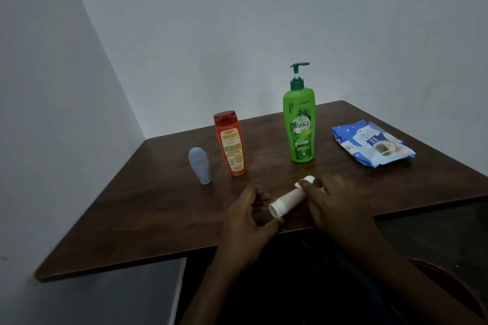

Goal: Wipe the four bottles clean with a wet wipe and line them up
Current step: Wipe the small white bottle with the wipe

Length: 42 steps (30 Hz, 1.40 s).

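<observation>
One of four in work: white cylindrical plastic bottle (287,199), held tilted above front edge of dark wooden worktop (158,206). Pinched at cap end by left hand (248,219); wrapped in white wet wipe (307,179) by gripping right hand (335,203). Risk: slipping from wet grip, dropping off front edge.

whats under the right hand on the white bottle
A white wet wipe peeks out past the right hand, held against the white cylindrical plastic bottle. The hand covers the bottle's far end and most of the wipe.
</observation>
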{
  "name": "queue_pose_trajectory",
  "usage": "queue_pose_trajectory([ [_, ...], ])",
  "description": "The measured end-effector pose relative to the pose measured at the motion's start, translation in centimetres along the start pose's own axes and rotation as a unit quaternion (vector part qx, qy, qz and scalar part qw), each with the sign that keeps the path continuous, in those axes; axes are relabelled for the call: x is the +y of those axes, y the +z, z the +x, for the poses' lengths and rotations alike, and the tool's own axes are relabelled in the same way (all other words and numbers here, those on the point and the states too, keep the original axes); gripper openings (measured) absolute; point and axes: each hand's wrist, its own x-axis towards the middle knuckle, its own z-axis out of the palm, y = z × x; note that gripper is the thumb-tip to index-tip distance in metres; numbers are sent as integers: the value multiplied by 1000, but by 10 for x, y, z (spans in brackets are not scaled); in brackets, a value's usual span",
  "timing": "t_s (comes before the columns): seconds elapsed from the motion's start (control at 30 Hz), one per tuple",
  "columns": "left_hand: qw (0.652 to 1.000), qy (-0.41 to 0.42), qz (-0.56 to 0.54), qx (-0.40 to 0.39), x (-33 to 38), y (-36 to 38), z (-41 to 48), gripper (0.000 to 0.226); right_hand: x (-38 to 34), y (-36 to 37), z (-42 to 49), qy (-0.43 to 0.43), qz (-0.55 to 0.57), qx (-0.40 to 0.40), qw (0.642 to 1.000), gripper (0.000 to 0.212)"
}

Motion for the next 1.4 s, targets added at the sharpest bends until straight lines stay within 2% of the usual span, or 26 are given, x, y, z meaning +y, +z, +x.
queue_pose_trajectory([
  [0.07, 1000, 8, 8, 1, -1, 0, 0, 46, 15, 2, 3, 57, -20, -32, 998, 42],
  [0.17, 1000, 18, 17, 7, -4, 0, 1, 46, 13, 2, 3, 85, -6, -61, 994, 46],
  [0.3, 999, 25, 31, 14, -4, 0, 2, 46, -14, -10, 6, 59, 17, -42, 997, 38],
  [0.4, 999, 19, 27, 11, -2, 1, 1, 49, -32, -14, 2, -8, 14, -30, 999, 34],
  [0.5, 1000, 8, 16, 4, -1, 1, 2, 52, -35, -11, -2, -63, 2, -52, 997, 31],
  [0.6, 1000, 5, 3, -3, -3, 2, 2, 55, -18, -12, 6, -8, -19, -74, 997, 32],
  [0.7, 999, 30, 16, -8, -6, 1, 2, 50, 5, -19, 19, 53, -52, -167, 983, 24],
  [0.8, 995, 89, 53, 2, -10, 0, 4, 37, 19, -26, 36, 61, -17, -278, 959, 24],
  [0.87, 993, 107, 57, 7, -11, 1, 4, 35, 15, -28, 45, 56, 1, -324, 944, 25],
  [1.17, 991, 123, 48, 23, -19, 5, 4, 37, -24, -27, 60, -51, 36, -349, 935, 29],
  [1.27, 989, 132, 57, 24, -18, 4, 4, 35, -5, -45, 68, -16, 51, -367, 929, 20],
  [1.4, 989, 134, 65, 22, -19, 2, 3, 33, 11, -52, 76, 21, 11, -427, 904, 30],
])
